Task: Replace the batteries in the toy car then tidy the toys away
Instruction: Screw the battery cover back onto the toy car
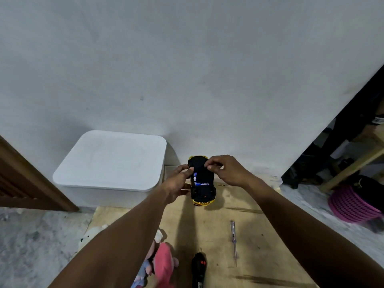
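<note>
Left hand (pixel 178 182) gripping, right hand (pixel 225 171) pinching

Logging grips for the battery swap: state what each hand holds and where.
The left hand grips the upturned toy car by its side; the right hand pinches near its far end.

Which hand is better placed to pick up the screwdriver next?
Probably the right hand: the screwdriver lies nearer that arm, while the left hand grips the car by its side, holding it up. The right only pinches at the underside.
</note>
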A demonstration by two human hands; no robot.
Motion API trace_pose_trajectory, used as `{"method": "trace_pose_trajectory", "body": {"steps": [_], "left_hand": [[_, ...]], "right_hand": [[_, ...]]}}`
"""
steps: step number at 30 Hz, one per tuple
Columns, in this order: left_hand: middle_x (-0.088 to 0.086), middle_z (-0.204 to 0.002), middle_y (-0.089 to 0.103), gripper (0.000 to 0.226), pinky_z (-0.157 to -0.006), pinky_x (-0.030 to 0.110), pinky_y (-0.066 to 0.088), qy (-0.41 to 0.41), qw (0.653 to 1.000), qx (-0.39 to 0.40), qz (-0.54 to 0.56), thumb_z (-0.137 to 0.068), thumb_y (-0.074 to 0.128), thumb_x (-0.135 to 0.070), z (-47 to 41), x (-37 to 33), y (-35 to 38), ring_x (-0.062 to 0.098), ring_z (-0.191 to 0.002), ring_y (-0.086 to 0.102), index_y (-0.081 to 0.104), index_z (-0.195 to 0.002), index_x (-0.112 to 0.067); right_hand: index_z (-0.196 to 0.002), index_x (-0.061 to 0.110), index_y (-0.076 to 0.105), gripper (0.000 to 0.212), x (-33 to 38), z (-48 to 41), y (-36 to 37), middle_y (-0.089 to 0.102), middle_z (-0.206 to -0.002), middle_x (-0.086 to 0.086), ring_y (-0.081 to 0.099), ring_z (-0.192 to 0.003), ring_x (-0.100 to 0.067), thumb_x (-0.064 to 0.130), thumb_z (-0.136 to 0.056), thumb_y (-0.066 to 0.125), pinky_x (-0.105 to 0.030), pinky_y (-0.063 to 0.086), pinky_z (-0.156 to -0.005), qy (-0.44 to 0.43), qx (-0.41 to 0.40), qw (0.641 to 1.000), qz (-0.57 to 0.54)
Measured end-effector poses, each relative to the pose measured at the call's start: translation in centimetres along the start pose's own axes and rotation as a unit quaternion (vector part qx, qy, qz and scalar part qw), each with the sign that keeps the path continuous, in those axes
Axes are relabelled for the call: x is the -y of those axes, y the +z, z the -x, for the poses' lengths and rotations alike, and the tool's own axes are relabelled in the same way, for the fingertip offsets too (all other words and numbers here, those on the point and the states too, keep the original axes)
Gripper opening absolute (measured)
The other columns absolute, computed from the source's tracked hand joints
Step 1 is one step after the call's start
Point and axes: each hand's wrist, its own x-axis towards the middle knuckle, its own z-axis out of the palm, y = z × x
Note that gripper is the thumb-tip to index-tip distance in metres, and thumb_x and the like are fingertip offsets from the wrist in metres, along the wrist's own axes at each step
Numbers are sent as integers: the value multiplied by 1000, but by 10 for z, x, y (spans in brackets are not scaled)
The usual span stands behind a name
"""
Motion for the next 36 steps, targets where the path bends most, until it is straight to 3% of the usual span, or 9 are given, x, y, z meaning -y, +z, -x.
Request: {"method": "trace_pose_trajectory", "body": {"steps": [6,11,14,17,20,23,26,31,36], "left_hand": [[6,-109,69,23,-80,43,51,5,1000,7,-12,-100,54,-32,2,0,0,28,-78,64,59,-122,-27],[9,-111,69,22,-81,46,53,6,1000,3,-4,-99,57,-31,1,4,2,30,-78,63,62,-120,-25],[10,-111,69,22,-85,50,55,10,1000,-5,15,-99,57,-30,0,6,2,32,-78,64,61,-121,-23],[6,-107,71,22,-80,45,55,17,999,-11,29,-99,56,-30,1,6,2,29,-77,66,61,-121,-25],[4,-117,69,24,-82,45,55,21,999,-12,43,-99,55,-31,2,4,3,29,-83,67,60,-123,-28],[4,-121,69,27,-85,48,56,17,998,-7,65,-100,50,-30,3,2,3,30,-89,67,59,-125,-29],[5,-120,70,32,-78,43,56,14,997,9,77,-98,46,-30,6,-1,0,30,-87,64,62,-125,-28],[12,-112,71,41,-75,43,59,25,1000,9,9,-87,71,-24,7,1,0,31,-85,71,57,-125,-28],[12,-104,74,46,-66,38,57,47,999,-8,-4,-87,74,-19,5,4,2,28,-81,72,54,-128,-24]], "right_hand": [[-104,17,71,15,4,-1,9,67,-99,2,62,-98,-22,14,-98,57,-36,50,-87,7,34,998,44],[-106,22,70,15,-1,1,14,61,-92,7,56,-82,-14,18,-96,59,-38,48,-83,1,26,995,94],[-119,27,67,27,-4,6,24,61,-98,6,49,-77,-8,21,-92,65,-32,46,-83,-6,-17,993,113],[-128,32,61,44,-1,12,34,65,-97,11,53,-79,-9,23,-87,71,-35,50,-85,19,-101,992,69],[-119,33,66,43,3,14,44,68,-94,15,58,-85,-11,26,-78,78,-42,49,-88,45,-188,980,46],[-123,31,62,53,6,17,52,63,-114,10,58,-100,-14,22,-74,82,-37,50,-90,57,-248,967,-28],[-130,32,52,64,7,18,52,61,-119,4,65,-96,-19,15,-76,82,-35,55,-85,124,-222,956,-147],[-124,34,53,63,0,18,53,68,-106,1,71,-87,-23,10,-74,82,-35,59,-72,160,-188,946,-210],[-114,29,57,50,2,20,56,62,-111,3,66,-86,-17,12,-74,82,-27,54,-69,116,-209,960,-149]]}}
